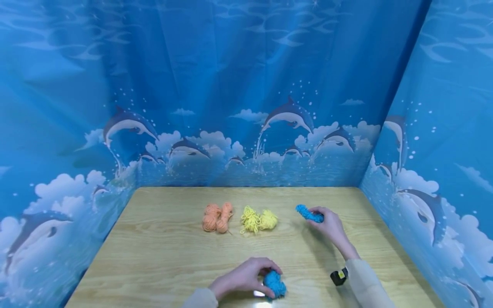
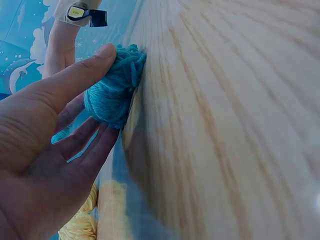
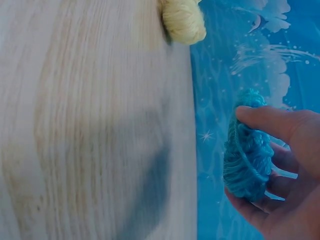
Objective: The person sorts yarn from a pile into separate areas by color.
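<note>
Near the table's front, my left hand [image 1: 248, 276] grips a blue ball of yarn [image 1: 274, 284], thumb on one side and fingers on the other. In the left wrist view that yarn ball [image 2: 112, 90] sits right at the wooden surface. Farther back on the right, my right hand [image 1: 327, 222] pinches a longish blue skein of yarn [image 1: 309, 213] between thumb and fingers. The right wrist view shows this skein [image 3: 247, 150] raised off the table, its shadow falling on the wood. Two yellow yarn bundles [image 1: 268, 220] lie left of the right hand.
Two orange yarn bundles [image 1: 210, 217] lie side by side at the back of the wooden table [image 1: 154, 256], left of the yellow ones. Blue curtains [image 1: 231, 85] printed with dolphins surround the table's back and sides. A small black device [image 1: 339, 277] is at the right wrist.
</note>
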A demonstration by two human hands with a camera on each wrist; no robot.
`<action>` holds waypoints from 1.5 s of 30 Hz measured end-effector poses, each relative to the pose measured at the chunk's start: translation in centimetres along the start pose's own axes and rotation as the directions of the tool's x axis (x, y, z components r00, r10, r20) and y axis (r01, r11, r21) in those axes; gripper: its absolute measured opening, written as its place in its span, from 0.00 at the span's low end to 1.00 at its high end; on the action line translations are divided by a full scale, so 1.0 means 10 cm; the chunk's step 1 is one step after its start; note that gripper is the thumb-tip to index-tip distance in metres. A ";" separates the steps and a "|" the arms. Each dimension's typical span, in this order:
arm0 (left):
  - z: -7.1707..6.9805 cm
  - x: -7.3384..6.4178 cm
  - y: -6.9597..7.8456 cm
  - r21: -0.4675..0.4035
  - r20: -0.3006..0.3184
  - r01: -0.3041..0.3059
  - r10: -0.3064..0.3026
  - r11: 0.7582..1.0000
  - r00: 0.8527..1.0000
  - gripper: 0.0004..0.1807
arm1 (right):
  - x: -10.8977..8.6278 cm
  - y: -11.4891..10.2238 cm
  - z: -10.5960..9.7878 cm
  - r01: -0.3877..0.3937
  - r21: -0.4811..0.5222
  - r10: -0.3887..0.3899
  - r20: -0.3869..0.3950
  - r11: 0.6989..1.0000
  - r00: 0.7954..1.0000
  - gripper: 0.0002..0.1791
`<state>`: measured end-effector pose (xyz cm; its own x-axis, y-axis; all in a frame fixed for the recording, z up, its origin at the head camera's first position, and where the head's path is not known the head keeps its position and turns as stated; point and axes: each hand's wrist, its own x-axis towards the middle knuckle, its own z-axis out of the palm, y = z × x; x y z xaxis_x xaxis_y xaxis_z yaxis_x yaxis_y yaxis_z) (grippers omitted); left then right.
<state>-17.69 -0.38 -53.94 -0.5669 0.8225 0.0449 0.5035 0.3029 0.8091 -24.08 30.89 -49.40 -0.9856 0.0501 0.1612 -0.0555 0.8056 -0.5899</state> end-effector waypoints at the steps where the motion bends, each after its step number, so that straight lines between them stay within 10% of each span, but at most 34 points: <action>1: 0.00 0.00 0.01 -0.001 -0.002 0.001 -0.001 1.000 1.000 0.30 | 0.02 0.02 0.01 -0.009 0.002 0.009 -0.002 1.000 1.000 0.21; 26: 0.02 -0.01 0.02 0.054 -0.006 -0.003 0.004 0.999 1.000 0.33 | 0.18 0.38 0.14 -0.183 -0.058 0.186 0.055 0.981 0.981 0.26; 45: 0.02 -0.02 -0.02 0.152 -0.002 -0.029 0.030 0.988 1.000 0.31 | 0.05 0.38 0.09 -0.141 -0.022 0.142 0.086 0.990 0.986 0.27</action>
<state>-17.52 -0.49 -54.23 -0.5532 0.8301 0.0700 0.6131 0.3488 0.7088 -24.95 33.40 -52.29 -0.9935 0.1132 0.0074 0.0871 0.8031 -0.5894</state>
